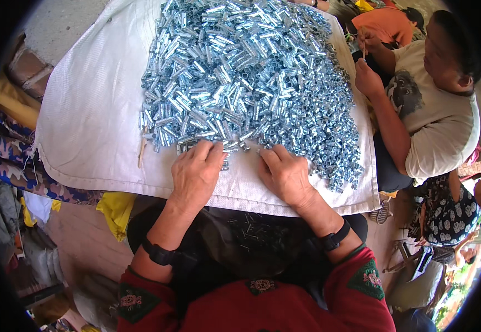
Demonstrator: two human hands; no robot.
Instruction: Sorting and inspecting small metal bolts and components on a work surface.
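A big heap of shiny slotted metal sleeves covers the middle of a white woven cloth. To its right it runs into a heap of small short metal rings or nuts. At the near edge of the sleeves, my left hand is closed, fingers bent down over a few metal sleeves. My right hand rests on the cloth at the near edge of the small pieces, thumb and fingers drawn together. Whatever sits between its fingertips is too small to make out. A few loose pieces lie between both hands.
The white woven cloth drapes over the work surface, its near edge hanging before my lap. A thin stick lies left of the heap. Small thin metal bits lie on dark cloth over my lap. A person sits close at the right.
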